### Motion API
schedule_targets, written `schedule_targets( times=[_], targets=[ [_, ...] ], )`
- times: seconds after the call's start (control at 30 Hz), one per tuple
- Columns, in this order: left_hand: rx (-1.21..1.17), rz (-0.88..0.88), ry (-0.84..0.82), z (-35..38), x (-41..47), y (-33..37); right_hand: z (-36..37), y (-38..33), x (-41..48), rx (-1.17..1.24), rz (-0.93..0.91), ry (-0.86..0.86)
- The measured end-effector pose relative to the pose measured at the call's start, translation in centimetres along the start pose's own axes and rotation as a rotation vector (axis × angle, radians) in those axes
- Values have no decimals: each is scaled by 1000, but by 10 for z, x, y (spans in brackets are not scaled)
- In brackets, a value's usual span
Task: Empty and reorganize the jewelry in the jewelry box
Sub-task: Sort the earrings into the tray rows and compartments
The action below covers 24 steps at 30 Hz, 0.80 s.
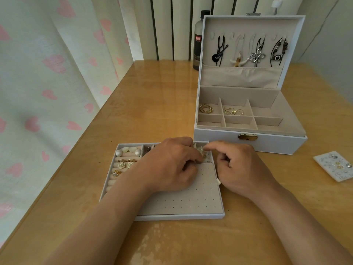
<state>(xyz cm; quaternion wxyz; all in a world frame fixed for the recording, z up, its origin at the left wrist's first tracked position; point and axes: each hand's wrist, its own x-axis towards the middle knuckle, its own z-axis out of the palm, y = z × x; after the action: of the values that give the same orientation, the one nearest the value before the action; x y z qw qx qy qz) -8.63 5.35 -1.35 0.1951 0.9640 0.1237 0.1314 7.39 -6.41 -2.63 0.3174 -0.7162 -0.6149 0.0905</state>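
Head view. I count one white jewelry box (pixel 248 140), lid raised, and every position below is taken from it.

Lid lining: four pendant necklaces (pixel 248 52) hang in a row above a fabric pocket.

Box base: six small compartments. The rear-left one holds gold rings (pixel 206 108) and the rear-middle one gold hoops (pixel 233 111); I see nothing in the other four.

One lift-out tray (pixel 181 217) lies on the table just in front of the box's front-left corner. Its ring rolls carry two cream flower earrings (pixel 125 165), one gold fan-shaped piece (pixel 116 173) and several white pieces behind these.

Two hands work over the tray end nearest the box. The left hand (pixel 168 165) has its fingers curled down onto a small gold piece (pixel 203 155). The right hand (pixel 242 169) points its forefinger at the same corner, other fingers folded; I cannot tell whether it grips anything.

One white dish (pixel 334 165) of studs lies right of the box front. One dark bottle (pixel 198 41) stands behind the box's left rear corner
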Motion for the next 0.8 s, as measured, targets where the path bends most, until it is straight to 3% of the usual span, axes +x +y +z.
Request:
schedule_targets(
  times=[0.13, 0.3, 0.47, 0.67, 0.8],
  targets=[
    [1, -3, -4, 2, 0, -2, 0, -1, 0, -11, 24, -61],
    [53, -43, 128, -1, 0, -4, 2, -1, 2, -53, 71, -123],
    [139, -141, 189, -4, 0, -8, 0, -3, 2, -74, 66, -111],
    [172, -141, 187, -3, 0, -9, 0, -4, 2, -62, 38, -115],
    [164, -220, 294, -2, 0, -13, 2, 1, 0, -39, -28, -64]
  ],
)
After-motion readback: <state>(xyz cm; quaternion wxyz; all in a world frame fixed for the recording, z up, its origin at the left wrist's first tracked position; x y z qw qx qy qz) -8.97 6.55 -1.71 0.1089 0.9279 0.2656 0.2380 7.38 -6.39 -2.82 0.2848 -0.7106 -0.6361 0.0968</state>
